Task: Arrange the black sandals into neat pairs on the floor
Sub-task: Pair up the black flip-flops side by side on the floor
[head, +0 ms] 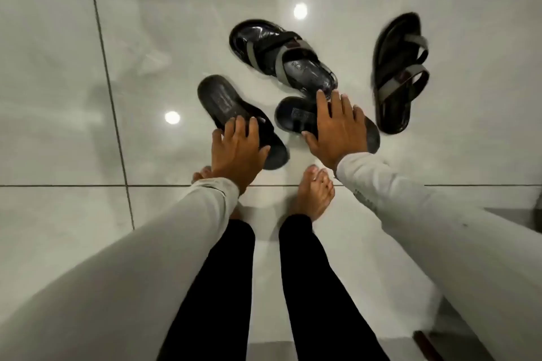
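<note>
Glossy grey floor (58,97) tiles carry four black sandals. Nearest us, the left plain sandal (225,102) and right plain sandal (296,119) lie at different angles. The left hand (237,152) and right hand (337,132) each cover one, fingers spread over it. We would turn both parallel, heels level. The centre strapped sandal (281,58) touches the right plain one; the far-right strapped sandal (399,73) lies apart.

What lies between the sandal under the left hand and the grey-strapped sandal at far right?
The plain sandal under the right hand, as the head view shows.
</note>
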Demonstrator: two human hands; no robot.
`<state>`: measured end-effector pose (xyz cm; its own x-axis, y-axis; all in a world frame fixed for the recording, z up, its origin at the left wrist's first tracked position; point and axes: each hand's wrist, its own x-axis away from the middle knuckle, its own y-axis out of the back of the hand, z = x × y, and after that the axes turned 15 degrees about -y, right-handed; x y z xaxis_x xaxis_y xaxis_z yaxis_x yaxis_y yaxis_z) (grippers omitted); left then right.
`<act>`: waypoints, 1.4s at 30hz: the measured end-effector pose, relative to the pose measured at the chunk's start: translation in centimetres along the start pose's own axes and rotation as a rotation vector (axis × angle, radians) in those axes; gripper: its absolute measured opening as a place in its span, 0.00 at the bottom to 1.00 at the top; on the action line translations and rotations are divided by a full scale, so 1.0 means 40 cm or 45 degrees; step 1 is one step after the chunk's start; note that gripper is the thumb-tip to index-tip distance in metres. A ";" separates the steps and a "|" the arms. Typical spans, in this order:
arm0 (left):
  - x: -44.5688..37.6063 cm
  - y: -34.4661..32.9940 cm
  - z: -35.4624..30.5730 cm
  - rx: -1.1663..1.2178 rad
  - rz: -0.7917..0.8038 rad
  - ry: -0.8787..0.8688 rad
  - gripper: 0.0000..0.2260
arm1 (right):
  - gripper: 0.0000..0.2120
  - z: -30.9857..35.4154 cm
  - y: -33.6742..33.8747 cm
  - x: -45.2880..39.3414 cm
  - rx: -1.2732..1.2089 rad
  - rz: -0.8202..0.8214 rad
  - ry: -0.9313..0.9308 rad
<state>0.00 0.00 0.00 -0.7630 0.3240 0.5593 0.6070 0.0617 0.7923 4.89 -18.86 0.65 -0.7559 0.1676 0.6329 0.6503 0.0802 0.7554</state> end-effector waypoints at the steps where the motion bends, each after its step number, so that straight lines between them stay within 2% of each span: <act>1: -0.023 -0.020 0.001 0.027 0.023 0.015 0.29 | 0.40 0.001 -0.026 -0.017 -0.038 0.005 -0.048; 6: -0.113 -0.087 0.016 0.193 0.080 0.048 0.22 | 0.35 -0.020 -0.103 -0.067 -0.353 0.070 -0.606; 9: -0.138 -0.088 0.030 0.394 0.130 0.045 0.16 | 0.33 -0.043 -0.127 -0.085 -0.468 0.184 -0.758; 11: -0.130 -0.082 0.054 0.446 0.134 0.027 0.12 | 0.30 -0.052 -0.138 -0.094 -0.520 0.233 -0.762; 14: -0.089 -0.066 0.115 0.316 0.169 -0.086 0.08 | 0.26 -0.046 -0.135 -0.099 -0.543 0.302 -0.800; 18: -0.031 -0.028 0.252 0.106 0.200 -0.106 0.11 | 0.24 0.018 -0.113 -0.090 -0.559 0.424 -0.838; 26: 0.038 -0.003 0.467 -0.015 0.200 0.028 0.12 | 0.24 0.276 -0.096 -0.073 -0.472 0.431 -0.513; 34: 0.064 -0.048 0.516 -0.022 0.175 -0.004 0.15 | 0.24 0.549 -0.114 -0.052 -0.585 0.501 -0.358; 42: 0.102 -0.043 0.579 -0.139 0.293 -0.044 0.20 | 0.25 0.645 -0.130 -0.029 -0.740 0.557 -0.504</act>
<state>0.98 23.10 -4.73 -0.5985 0.3501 0.7206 0.7345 -0.1193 0.6680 4.33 5.89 -8.38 -0.2903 0.4076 0.8658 0.6545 -0.5755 0.4904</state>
